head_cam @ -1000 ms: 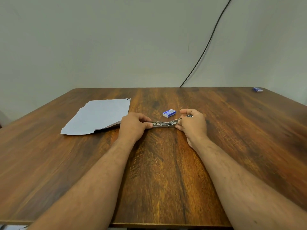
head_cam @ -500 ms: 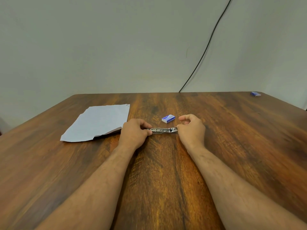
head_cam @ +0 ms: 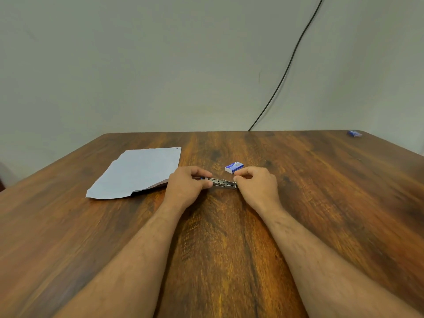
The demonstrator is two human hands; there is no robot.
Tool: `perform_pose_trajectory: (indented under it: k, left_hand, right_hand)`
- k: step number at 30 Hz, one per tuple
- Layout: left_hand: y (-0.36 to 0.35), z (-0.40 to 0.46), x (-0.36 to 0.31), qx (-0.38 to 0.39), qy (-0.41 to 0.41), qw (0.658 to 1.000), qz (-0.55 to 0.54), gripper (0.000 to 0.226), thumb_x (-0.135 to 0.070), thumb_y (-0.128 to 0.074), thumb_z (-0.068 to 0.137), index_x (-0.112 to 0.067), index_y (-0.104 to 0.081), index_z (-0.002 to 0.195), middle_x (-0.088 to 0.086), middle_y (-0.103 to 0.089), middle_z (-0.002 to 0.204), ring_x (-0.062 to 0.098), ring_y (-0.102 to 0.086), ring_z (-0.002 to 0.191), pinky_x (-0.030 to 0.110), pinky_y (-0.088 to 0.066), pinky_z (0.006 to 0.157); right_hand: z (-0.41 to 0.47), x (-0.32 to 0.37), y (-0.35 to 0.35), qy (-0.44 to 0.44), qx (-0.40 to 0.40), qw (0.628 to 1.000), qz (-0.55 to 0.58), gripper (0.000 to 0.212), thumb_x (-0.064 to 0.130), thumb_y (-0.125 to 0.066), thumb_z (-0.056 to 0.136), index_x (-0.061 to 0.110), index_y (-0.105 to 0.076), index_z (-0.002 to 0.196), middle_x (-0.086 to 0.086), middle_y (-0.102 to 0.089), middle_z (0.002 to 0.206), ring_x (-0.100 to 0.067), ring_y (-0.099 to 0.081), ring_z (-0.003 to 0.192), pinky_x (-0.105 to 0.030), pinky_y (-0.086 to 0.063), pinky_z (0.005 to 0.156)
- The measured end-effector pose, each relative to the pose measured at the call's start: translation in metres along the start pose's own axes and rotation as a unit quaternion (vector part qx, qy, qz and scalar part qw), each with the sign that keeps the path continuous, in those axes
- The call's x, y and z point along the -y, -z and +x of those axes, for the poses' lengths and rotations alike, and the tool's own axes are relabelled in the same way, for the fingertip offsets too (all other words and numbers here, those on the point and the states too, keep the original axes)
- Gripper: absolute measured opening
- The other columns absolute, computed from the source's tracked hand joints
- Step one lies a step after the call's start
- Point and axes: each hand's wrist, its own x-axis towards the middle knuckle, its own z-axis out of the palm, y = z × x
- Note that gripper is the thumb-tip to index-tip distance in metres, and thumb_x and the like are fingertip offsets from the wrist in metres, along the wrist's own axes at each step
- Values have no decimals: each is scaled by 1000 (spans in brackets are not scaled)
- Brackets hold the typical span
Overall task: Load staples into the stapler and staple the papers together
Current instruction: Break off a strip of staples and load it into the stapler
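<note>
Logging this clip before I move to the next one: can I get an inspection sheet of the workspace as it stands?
Surface: wooden table, dark grain.
Job's things: metal stapler lying flat between the hands; papers at left; small staple box just behind the stapler.
Clutter: second blue box at far right corner.
Hands: left hand grips the stapler's left end; right hand pinches its right end.
Cables: black cable down the wall.
Surroundings: plain wall.

I see the stapler (head_cam: 221, 182) lying on the surface (head_cam: 321, 203) near its middle, between my left hand (head_cam: 187, 187) and right hand (head_cam: 258, 185). The staple box (head_cam: 234, 167) sits just behind it. The papers (head_cam: 137, 172) lie left, toward the far-left corner. Another small box (head_cam: 355, 133) rests at the far-right corner.
</note>
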Motion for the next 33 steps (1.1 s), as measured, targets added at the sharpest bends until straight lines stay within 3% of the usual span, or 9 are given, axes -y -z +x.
perform_pose_trajectory:
  k: [4,7,12,24,29,33]
  left_hand:
    - [5,0,1,31,8,998,-57,22,-11,-81,82,-31,-78,90,-3,-73,100,14,-65,96,29,-52,82]
    - [7,-2,1,47,-5,997,-65,21,-10,-81,82,-28,-78,92,-5,-71,99,12,-63,97,28,-48,79]
    - [7,-4,-2,72,-26,996,-51,18,-11,-81,82,-23,-80,95,-6,-72,100,10,-61,98,28,-47,79]
    - [6,-5,-4,79,-21,995,-57,17,-9,-81,81,-17,-82,96,-2,-75,97,11,-61,96,23,-44,72]
    - [7,-4,-4,81,-14,994,-67,17,-7,-81,80,-17,-82,94,-3,-76,95,11,-62,97,23,-44,73]
    - [6,-4,-5,82,-10,994,-72,19,-7,-82,78,-18,-83,94,-2,-77,95,13,-64,99,30,-50,84]
  right_hand:
    - [-1,1,-2,32,31,999,-22,18,41,-65,90,32,-81,93,13,-78,101,-11,-63,110,-53,-6,123]
    - [-3,2,-2,43,51,996,-52,31,58,-59,91,37,-80,99,14,-77,107,-11,-59,118,-56,1,122]
    - [-8,7,0,42,59,993,-97,45,74,-51,87,41,-80,98,13,-76,103,-13,-54,121,-61,1,119]
    - [-8,11,-3,43,64,986,-145,53,79,-49,83,37,-80,94,11,-76,98,-17,-58,117,-63,-6,117]
    - [-7,10,-5,38,59,989,-133,46,74,-53,84,36,-81,86,15,-73,88,-13,-59,112,-64,-6,117]
    - [-7,11,-6,36,47,990,-131,35,60,-57,85,34,-80,77,16,-72,80,-11,-57,101,-63,-8,116]
